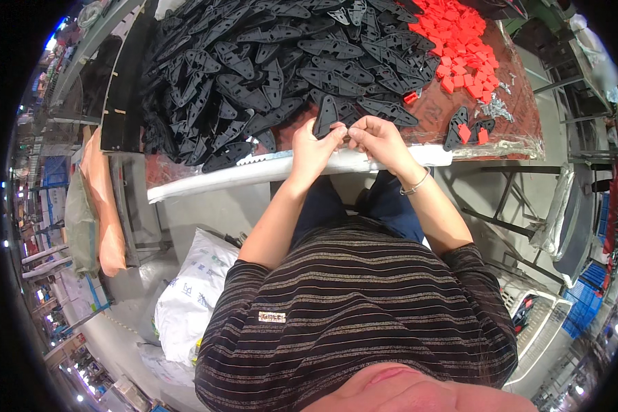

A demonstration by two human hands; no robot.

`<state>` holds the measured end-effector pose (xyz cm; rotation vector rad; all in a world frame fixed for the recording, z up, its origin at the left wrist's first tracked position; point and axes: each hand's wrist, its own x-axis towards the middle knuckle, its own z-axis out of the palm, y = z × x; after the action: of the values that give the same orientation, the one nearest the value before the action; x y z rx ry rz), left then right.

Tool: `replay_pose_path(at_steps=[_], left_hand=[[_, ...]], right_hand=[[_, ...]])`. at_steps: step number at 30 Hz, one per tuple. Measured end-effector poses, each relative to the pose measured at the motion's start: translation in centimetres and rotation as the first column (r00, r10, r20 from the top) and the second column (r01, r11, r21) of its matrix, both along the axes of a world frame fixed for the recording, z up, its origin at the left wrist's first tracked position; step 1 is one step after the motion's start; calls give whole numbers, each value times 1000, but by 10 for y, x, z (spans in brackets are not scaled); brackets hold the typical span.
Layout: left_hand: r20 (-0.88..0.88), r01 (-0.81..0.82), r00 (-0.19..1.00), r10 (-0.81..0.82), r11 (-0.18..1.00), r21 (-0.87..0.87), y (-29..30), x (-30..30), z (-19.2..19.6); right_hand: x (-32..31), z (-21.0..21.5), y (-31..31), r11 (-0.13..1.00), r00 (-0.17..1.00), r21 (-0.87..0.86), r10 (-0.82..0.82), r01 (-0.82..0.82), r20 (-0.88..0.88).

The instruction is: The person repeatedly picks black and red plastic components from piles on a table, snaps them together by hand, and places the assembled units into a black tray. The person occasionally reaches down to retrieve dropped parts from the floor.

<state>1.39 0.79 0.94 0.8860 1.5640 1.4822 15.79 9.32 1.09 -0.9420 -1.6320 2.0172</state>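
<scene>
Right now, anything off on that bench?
One small red plastic block lies apart from the red block pile, among the heaped black teardrop-shaped plastic plates. Otherwise nothing stands out: both hands, left hand and right hand, hold one black plate.

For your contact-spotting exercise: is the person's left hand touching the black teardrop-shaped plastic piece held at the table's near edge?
Touching. The head view shows the left hand with its fingers closed on the lower edge of the black teardrop-shaped piece, with no gap between them.

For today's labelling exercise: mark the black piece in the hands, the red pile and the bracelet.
Black piece (pixel 325 118), head view, on its flat middle.
Red pile (pixel 453 41), head view, on the heap's centre.
Bracelet (pixel 416 184), head view, on the band across the right wrist.
</scene>
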Motion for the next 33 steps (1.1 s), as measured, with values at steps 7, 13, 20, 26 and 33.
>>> replay_pose_path(at_steps=[7,13,20,26,33], left_hand=[[-28,-113,993,111,990,-84,7,-4,-2],[-164,-97,983,85,993,-71,5,-14,-6],[-229,2,973,-21,996,-84,4,-5,-8],[-237,78,966,-102,991,-109,3,-4,-3],[-190,72,975,-112,976,-207,8,-9,-10]], right_hand=[[-2,-16,-3,996,993,-12,-88,88,-72],[-5,-18,-2,985,984,-75,-161,155,-72],[-5,-17,-3,994,989,-14,-113,112,-95],[-3,-16,-6,991,983,-6,-136,136,-127],[-8,-24,-10,919,898,1,-386,395,-212]])
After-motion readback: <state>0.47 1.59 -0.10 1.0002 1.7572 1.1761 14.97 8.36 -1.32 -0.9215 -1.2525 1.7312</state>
